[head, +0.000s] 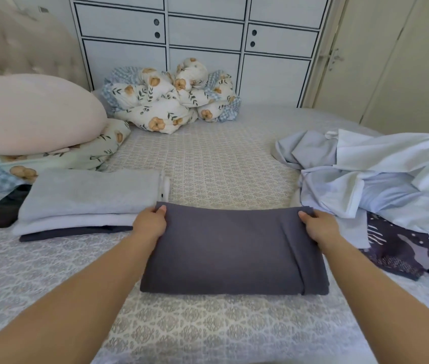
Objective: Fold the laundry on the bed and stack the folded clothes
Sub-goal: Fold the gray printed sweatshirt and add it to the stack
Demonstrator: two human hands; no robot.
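Slippage is the risk: the left hand (150,223) and right hand (318,225) each pinch a far corner of the dark grey folded cloth rectangle (230,249) lying mid-bed beside the folded pale-blue-topped stack (90,198); uneven lifting could unfold its loose right-hand layers.

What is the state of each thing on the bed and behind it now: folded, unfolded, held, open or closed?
dark grey garment: folded, flat on the bed, far corners held
left hand: pinches its far left corner
right hand: pinches its far right corner
stack of folded clothes: folded, piled
pale blue laundry pile: unfolded, crumpled
dark patterned garment: unfolded
floral duvet: bunched up
wardrobe doors: closed
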